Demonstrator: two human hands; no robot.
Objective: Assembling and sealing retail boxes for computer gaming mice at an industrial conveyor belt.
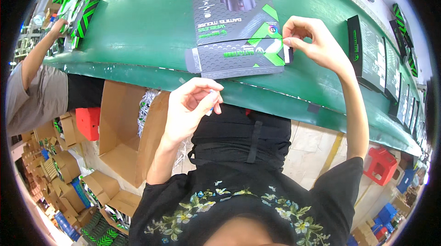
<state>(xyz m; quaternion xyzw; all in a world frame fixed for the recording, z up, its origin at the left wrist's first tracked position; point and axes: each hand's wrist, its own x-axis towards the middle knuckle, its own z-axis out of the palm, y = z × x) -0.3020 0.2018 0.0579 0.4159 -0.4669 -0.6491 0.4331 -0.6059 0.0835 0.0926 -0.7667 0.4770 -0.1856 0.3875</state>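
1. Head view: a flat black-and-green mouse carton point(234, 21) lies on the green bench point(138, 30), its near edge at the bench's front rim.
2. The right hand point(312, 41) pinches the carton's right end flap point(288, 54) between thumb and fingers.
3. The left hand point(190, 106) hovers just below the bench edge, fingertips closed on a small white piece point(212, 107), too small to identify.
4. Finished boxes point(367, 53) line the bench at right; a co-worker's arm point(39, 53) reaches in at left.
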